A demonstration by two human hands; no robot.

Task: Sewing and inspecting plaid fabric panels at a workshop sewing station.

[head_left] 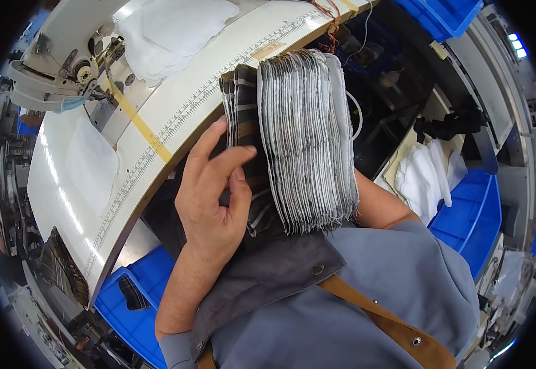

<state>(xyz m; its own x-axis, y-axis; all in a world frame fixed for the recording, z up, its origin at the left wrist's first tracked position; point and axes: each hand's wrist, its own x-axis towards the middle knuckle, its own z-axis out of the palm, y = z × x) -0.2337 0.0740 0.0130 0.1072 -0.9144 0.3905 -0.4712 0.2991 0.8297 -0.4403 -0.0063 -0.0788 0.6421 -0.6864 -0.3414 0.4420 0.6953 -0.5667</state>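
A thick stack of fabric pieces (305, 141) with frayed white and grey edges stands on edge in front of my body. Against its left side are a few dark striped fabric pieces (247, 92), apart from the main stack at the top. My left hand (215, 194) is beside these dark pieces, its fingers apart and bent, with nothing visibly gripped. From the right, my right forearm (381, 200) reaches behind the stack. The stack hides my right hand, so its grip does not show.
A white sewing table (175, 138) with a printed ruler curves along the left, carrying a sewing machine (65, 67) and white fabric sheets (163, 31). Blue bins stand at lower left (117, 310) and right (471, 215). White cloth (424, 175) lies near the right bin.
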